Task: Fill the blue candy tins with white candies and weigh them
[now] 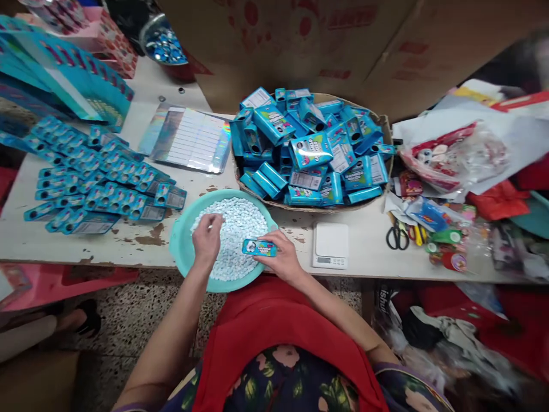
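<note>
Evidently we are partway through: a blue "Caramelo macizo" carton [259, 247] sits in our right hand [281, 254], that grip closed around it at three o'clock over the teal basin [178, 243]. At nine o'clock our left hand [206, 240] has a narrow grip, fingers bunched above the white sweets [234, 220]; we cannot tell whether it pinches one. Plenty of sweets remain. Between one and two o'clock, a cardboard tray [334, 208] bears a heap of cartons [311, 151], perhaps the finished ones, while the rows of cartons [124, 169] at ten o'clock, round holes showing, look to be still waiting; we cannot see inside either lot.

Our bench [364, 252] is pale, its paint chipped. Shiny flat sheets [193, 137] lie towards eleven o'clock, a white scale [330, 240] stands at three, and black-handled scissors [397, 237] rest farther out that way. A big cardboard box [295, 46] rises at one o'clock. Below, towards eight, we see a pink stool [103, 283], speckled floor [150, 306] and another person's sandalled foot [88, 317].
</note>
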A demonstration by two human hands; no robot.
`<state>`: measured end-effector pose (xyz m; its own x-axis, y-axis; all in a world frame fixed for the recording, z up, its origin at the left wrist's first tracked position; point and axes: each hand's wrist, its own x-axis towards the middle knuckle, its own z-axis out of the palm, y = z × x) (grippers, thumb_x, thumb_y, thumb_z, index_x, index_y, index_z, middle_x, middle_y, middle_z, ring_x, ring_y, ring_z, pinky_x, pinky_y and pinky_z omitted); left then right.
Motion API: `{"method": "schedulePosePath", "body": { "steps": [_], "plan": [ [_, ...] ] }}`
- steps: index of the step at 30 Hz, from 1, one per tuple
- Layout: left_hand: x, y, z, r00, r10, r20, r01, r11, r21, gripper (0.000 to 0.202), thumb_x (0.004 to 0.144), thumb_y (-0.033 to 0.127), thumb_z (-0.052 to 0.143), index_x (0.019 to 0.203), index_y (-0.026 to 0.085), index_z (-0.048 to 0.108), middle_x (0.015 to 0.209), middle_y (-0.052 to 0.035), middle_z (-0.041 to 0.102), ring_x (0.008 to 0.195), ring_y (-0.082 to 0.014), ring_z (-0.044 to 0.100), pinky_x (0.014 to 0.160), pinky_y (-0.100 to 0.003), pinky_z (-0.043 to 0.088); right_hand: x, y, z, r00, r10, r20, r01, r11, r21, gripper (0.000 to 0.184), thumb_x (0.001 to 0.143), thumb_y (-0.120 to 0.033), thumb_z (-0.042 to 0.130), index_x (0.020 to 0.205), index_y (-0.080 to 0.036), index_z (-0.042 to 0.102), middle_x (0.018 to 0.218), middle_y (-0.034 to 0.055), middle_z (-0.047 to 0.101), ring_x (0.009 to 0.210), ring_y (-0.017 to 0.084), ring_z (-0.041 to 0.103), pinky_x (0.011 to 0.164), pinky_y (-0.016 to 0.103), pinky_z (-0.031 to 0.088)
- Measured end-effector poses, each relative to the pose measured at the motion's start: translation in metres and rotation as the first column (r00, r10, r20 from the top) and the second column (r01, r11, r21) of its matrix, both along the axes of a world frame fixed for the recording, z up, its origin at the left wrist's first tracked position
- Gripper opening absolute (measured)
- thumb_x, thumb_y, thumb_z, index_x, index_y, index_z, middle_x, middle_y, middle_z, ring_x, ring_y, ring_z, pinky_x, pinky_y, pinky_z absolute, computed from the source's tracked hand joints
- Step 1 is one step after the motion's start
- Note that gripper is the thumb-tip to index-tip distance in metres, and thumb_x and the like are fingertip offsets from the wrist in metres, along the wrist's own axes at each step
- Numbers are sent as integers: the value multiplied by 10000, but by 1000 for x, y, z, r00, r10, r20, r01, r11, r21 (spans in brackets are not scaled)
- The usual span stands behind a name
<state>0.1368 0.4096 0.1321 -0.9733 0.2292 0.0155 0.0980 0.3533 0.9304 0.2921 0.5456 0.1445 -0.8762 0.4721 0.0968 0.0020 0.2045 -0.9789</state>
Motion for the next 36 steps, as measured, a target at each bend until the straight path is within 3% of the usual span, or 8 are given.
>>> {"method": "schedulePosePath", "body": {
  "steps": [2, 5, 11, 19, 23, 26, 30, 36],
  "plan": [
    [-4, -6, -34, 983, -170, -64, 141, 935, -326, 318, 785, 469, 542, 902, 181, 613, 964, -85, 645, 1001, -246, 561, 912, -383, 423, 20, 8, 1, 999, -37, 31, 37, 999, -6, 359, 677, -329, 785, 996, -216, 666, 962, 40, 607, 904, 154, 585, 825, 292, 484],
    [3, -4, -75, 950, -310, -34, 254, 833, -492, 387, 839, 470, 439, 1039, 174, 587, 1117, -120, 603, 1116, -274, 508, 999, -425, 359, 60, 29, 3, 986, -148, 78, 147, 989, 16, 351, 692, -343, 771, 998, -218, 653, 969, 41, 597, 914, 161, 580, 806, 296, 488],
    [19, 14, -96, 927, -363, -94, 215, 719, -661, 496, 815, 550, 467, 1079, 140, 558, 1091, -155, 577, 1088, -315, 490, 972, -458, 352, 132, 90, -32, 831, -515, 211, 472, 853, 224, 309, 725, -345, 705, 972, -186, 611, 965, 54, 575, 922, 178, 570, 821, 336, 486],
    [21, 39, -44, 880, -331, -341, 110, 840, -531, 347, 858, 441, 487, 1070, 176, 558, 1102, -133, 577, 1099, -272, 505, 978, -425, 358, 151, 130, -76, 814, -567, 129, 505, 800, 324, 565, 686, -432, 737, 1149, -175, 542, 1196, 114, 530, 1163, 239, 491, 1015, 464, 397],
    [11, 110, 9, 754, -415, -510, 257, 900, -353, 413, 822, 403, 578, 1175, 196, 519, 1175, -140, 558, 1163, -264, 485, 1016, -415, 351, 166, 126, -68, 685, -719, 120, 659, 681, 320, 574, 749, -424, 686, 1238, -188, 500, 1255, 122, 480, 1196, 237, 465, 1001, 469, 417],
    [-1, 180, 39, 658, -525, -540, 393, 851, -348, 612, 730, 462, 680, 1250, 202, 489, 1364, -159, 434, 1299, -316, 359, 1079, -473, 275, 177, 126, -55, 607, -787, 104, 740, 609, 288, 471, 788, -405, 647, 1189, -186, 534, 1228, 120, 488, 1149, 220, 504, 937, 429, 478],
    [-13, 241, 49, 669, -568, -479, 402, 819, -408, 746, 648, 538, 730, 1260, 187, 488, 1431, -169, 346, 1337, -384, 272, 1062, -571, 248, 186, 131, -37, 604, -793, 86, 735, 595, 325, 386, 806, -387, 622, 1125, -178, 563, 1208, 122, 503, 1131, 211, 516, 907, 411, 503],
    [-32, 246, 44, 650, -593, -476, 437, 804, -404, 549, 798, 474, 598, 1204, 114, 511, 1378, -155, 430, 1293, -292, 365, 1106, -492, 250, 187, 129, -30, 580, -812, 61, 764, 569, 304, 328, 816, -357, 618, 1086, -173, 585, 1182, 109, 520, 1102, 194, 533, 894, 386, 508]
  ]
}}
